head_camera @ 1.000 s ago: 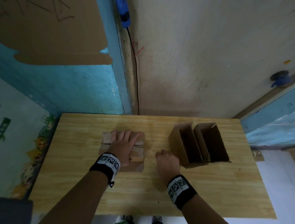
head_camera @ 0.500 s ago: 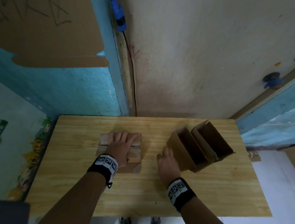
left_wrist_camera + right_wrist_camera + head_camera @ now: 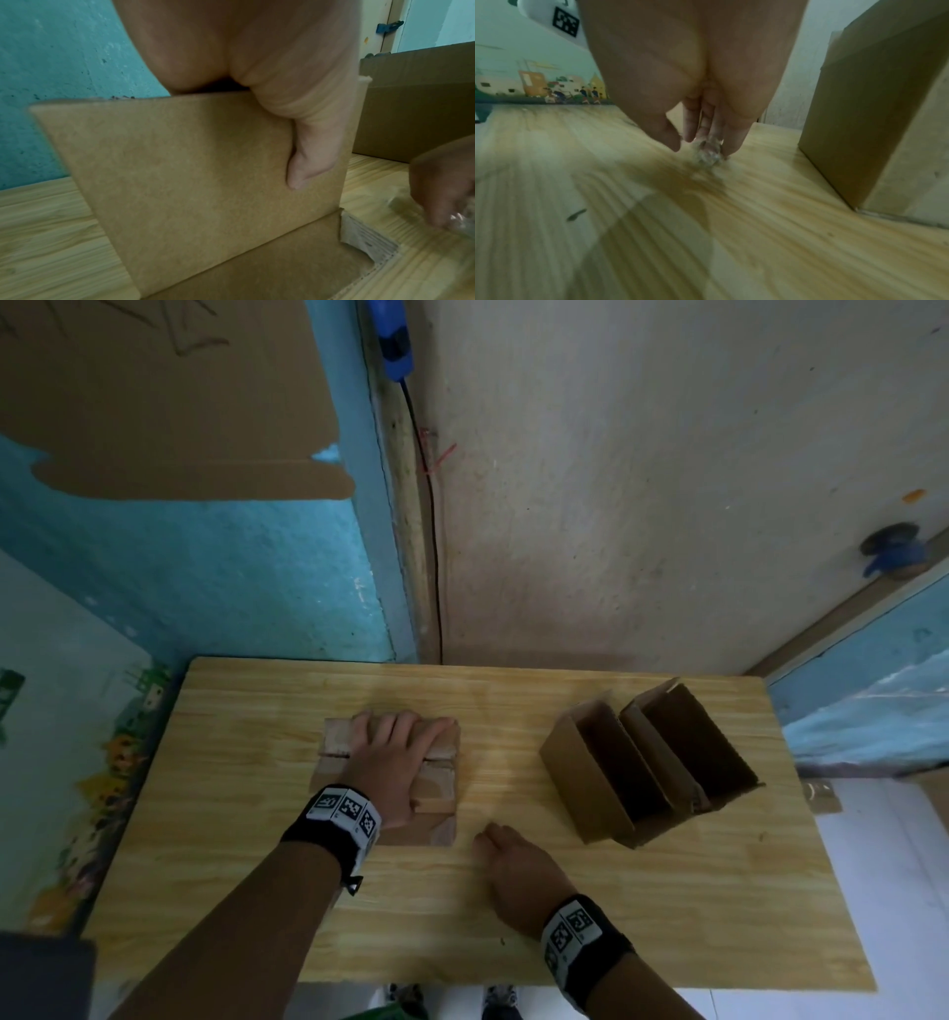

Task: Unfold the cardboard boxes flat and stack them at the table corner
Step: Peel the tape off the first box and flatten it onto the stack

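A flattened brown cardboard box (image 3: 440,791) lies left of centre on the wooden table (image 3: 513,952). My left hand (image 3: 395,752) presses flat on it with straight fingers; in the left wrist view the thumb rests on the top panel (image 3: 180,172). Two open cardboard boxes (image 3: 590,778) stand side by side at the right, skewed to the table edges. My right hand (image 3: 513,870) hovers low over the table between the two groups. Its fingertips (image 3: 687,132) pinch a small crumpled wad of clear tape (image 3: 709,155).
The table's far edge meets a wall corner, blue on the left and beige on the right, with a black cable (image 3: 434,546) running down it. A large cardboard sheet (image 3: 154,403) hangs on the wall at upper left. The floor shows past the right edge.
My right hand has drawn back from the two open boxes toward the near edge. Those boxes have turned askew. My left hand stays pressed on the flattened box.
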Motion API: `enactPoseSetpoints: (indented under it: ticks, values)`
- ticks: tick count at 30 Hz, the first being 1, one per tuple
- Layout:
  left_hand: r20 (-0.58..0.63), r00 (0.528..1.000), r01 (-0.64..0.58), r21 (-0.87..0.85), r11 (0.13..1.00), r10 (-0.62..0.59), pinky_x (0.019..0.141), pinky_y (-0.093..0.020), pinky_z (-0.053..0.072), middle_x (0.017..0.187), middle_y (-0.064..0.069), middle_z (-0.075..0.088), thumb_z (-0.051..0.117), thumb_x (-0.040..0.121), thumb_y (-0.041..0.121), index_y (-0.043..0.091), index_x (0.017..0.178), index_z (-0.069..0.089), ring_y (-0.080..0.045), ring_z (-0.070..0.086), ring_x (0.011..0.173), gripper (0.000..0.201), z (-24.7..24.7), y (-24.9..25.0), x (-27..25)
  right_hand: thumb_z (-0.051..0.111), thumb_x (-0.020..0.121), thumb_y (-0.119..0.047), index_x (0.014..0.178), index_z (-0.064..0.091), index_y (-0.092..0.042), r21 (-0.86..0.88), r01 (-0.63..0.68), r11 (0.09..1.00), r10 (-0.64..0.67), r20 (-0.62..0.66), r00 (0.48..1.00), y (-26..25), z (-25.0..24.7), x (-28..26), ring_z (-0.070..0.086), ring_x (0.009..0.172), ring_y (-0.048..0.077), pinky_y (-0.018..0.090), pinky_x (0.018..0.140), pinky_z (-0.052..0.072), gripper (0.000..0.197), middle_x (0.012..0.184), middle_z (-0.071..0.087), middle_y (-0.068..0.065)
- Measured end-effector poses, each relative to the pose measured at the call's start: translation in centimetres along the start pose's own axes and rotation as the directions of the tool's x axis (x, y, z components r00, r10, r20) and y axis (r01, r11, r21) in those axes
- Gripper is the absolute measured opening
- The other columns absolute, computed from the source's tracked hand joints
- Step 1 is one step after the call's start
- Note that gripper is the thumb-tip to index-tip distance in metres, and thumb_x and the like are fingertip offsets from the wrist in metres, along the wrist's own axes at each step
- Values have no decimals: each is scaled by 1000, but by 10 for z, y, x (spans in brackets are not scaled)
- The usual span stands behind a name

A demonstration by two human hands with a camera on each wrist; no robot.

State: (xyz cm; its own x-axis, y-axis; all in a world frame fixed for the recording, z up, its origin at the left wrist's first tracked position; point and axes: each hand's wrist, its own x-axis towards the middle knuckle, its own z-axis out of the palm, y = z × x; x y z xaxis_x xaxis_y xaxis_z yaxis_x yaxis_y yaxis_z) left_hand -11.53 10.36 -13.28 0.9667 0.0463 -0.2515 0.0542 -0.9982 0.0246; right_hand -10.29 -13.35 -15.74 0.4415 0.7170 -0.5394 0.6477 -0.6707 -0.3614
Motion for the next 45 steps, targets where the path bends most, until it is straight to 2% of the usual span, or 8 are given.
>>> enactPoseSetpoints:
  ticks: [3, 6, 8, 11, 16, 27, 37, 45]
  values:
    - [3, 1000, 5, -3, 1000, -5, 115, -60, 16, 141, 2, 33, 85, 50, 43, 40, 153, 1, -24, 31, 134, 133, -1, 1, -1, 46, 97, -3, 154, 31, -8, 61, -49, 997, 49, -4, 999, 3, -5, 7, 39, 144, 32, 43, 117, 39, 59, 156, 40, 16]
    - [6, 1000, 12, -9, 1000, -12, 115, -59, 14, 141, 2, 33, 86, 50, 40, 41, 153, -1, -23, 30, 134, 134, -2, 1, -1, 43, 96, -8, 136, 42, -13, 244, -180, 953, 207, -90, 974, 10, -6, 16, 61, 96, 23, 33, 75, 52, 40, 108, 62, 8]
    - [7, 1000, 13, -9, 1000, -12, 115, -59, 14, 141, 3, 33, 86, 50, 41, 41, 152, -1, -23, 31, 134, 134, -2, 1, -1, 45, 93, -6, 114, 55, -11, 312, -236, 920, 286, -126, 950, 11, -8, 21, 60, 79, 23, 33, 64, 51, 24, 91, 64, 7]
    - [2, 1000, 12, -16, 1000, -12, 115, -59, 15, 139, 3, 34, 86, 48, 41, 41, 152, 1, -23, 31, 133, 135, -1, 1, 0, 48, 91, -6, 92, 69, -10, 350, -302, 887, 356, -100, 929, 10, -5, 27, 68, 90, 27, 32, 82, 58, 21, 100, 71, 13]
    - [-15, 1000, 8, -14, 1000, -8, 114, -59, 16, 135, 3, 36, 86, 47, 40, 41, 152, 3, -23, 34, 130, 133, 1, 0, 0, 46, 100, -14, 125, 68, -14, 351, -402, 846, 452, -69, 889, 2, -4, 29, 63, 116, 23, 30, 102, 51, 33, 129, 61, 9]
    - [-18, 1000, 8, -25, 1000, -8, 111, -56, 22, 132, 3, 36, 84, 47, 39, 42, 152, 5, -23, 34, 127, 132, 3, -1, 0, 52, 98, -19, 127, 55, -8, 261, -515, 817, 530, 12, 848, 6, -12, 37, 60, 120, 27, 35, 98, 51, 30, 132, 57, 12]
    - [-11, 1000, 13, -47, 999, -14, 112, -55, 22, 132, 4, 35, 83, 50, 34, 44, 150, 3, -22, 33, 127, 129, 2, -1, 1, 90, 71, -28, 135, 52, -7, 420, -634, 649, 649, 129, 750, 30, -9, 28, 59, 125, 26, 35, 99, 54, 78, 135, 59, 10]
    - [-16, 1000, 20, -46, 999, -21, 113, -53, 21, 132, 5, 35, 84, 49, 36, 43, 150, 5, -22, 33, 126, 129, 3, 0, 0, 66, 85, -27, 139, 36, -20, 255, -587, 769, 608, -8, 794, 10, 2, 25, 48, 134, 29, 57, 117, 30, 63, 146, 38, 12]
